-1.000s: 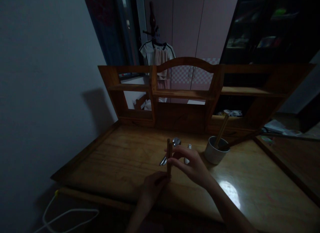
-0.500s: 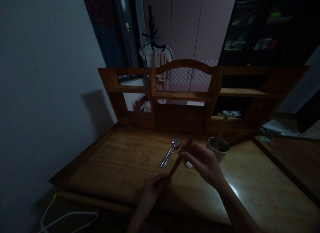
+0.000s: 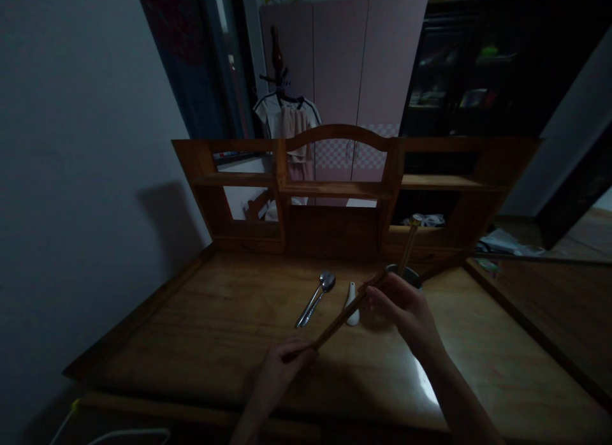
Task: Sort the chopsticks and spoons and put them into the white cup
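A bundle of brown wooden chopsticks [image 3: 340,320] slants between both hands above the desk; how many there are I cannot tell. My left hand [image 3: 285,362] is closed around the lower end. Near the upper end, my right hand [image 3: 400,303] pinches the chopsticks between thumb and fingers. Behind them a white spoon [image 3: 352,315] lies on the wood, partly covered by the chopsticks. Two metal spoons [image 3: 315,301] lie side by side to its left. A cup [image 3: 393,268] with more chopsticks [image 3: 408,246] standing in it is mostly hidden behind my right hand.
The wooden desk [image 3: 215,330] has a shelf unit [image 3: 335,189] along its back edge. A wall [image 3: 95,177] borders it on the left. White cable [image 3: 129,434] hangs below the front edge. Papers and plastic [image 3: 509,242] lie beyond the right side.
The chopsticks now slope lower, as my right hand has moved right toward the cup. More of the white spoon shows. The whole view has shifted slightly.
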Demonstrator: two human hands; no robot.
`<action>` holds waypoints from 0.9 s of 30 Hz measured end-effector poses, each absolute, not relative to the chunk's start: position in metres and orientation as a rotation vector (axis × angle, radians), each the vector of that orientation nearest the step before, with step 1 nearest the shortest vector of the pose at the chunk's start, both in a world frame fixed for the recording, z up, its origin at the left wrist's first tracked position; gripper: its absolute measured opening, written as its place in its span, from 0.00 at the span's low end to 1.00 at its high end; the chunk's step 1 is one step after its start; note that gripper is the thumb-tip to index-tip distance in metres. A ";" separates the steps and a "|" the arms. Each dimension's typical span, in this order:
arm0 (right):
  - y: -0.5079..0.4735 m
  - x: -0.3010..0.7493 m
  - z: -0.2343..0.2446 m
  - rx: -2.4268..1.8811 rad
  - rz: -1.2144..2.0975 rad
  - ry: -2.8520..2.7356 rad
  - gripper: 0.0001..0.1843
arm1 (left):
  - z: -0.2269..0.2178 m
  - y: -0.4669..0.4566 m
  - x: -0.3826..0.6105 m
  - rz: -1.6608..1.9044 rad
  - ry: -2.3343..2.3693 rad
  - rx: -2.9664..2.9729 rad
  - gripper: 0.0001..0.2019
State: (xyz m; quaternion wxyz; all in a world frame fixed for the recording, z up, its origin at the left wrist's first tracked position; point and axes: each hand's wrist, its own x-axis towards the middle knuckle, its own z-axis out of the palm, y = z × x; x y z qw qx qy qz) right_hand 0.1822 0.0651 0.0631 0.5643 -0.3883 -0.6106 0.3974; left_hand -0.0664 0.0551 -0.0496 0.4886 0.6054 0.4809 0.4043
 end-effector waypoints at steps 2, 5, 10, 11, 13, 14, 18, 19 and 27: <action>0.058 0.193 0.070 -0.920 0.887 -1.397 0.09 | -0.040 0.060 -0.062 0.997 1.136 1.496 0.09; 0.046 0.216 0.082 -0.954 0.737 -1.361 0.09 | -0.015 0.071 -0.049 0.989 1.040 1.584 0.09; 0.032 0.267 0.091 -1.122 0.498 -1.290 0.09 | 0.026 0.102 -0.020 0.966 0.901 1.670 0.08; 0.029 0.276 0.090 -1.158 0.476 -1.264 0.10 | 0.031 0.108 -0.014 0.964 0.882 1.682 0.08; 0.024 0.291 0.088 -1.211 0.456 -1.215 0.11 | 0.038 0.119 -0.001 0.952 0.839 1.713 0.09; 0.021 0.297 0.088 -1.230 0.446 -1.192 0.12 | 0.039 0.124 0.005 0.940 0.815 1.726 0.09; 0.011 0.310 0.088 -1.280 0.395 -1.149 0.12 | 0.042 0.139 0.027 0.925 0.760 1.752 0.13; 0.010 0.313 0.088 -1.289 0.381 -1.144 0.11 | 0.043 0.143 0.032 0.925 0.752 1.762 0.13; 0.009 0.344 0.105 -1.321 0.325 -1.024 0.15 | 0.069 0.183 0.085 0.794 0.564 1.908 0.14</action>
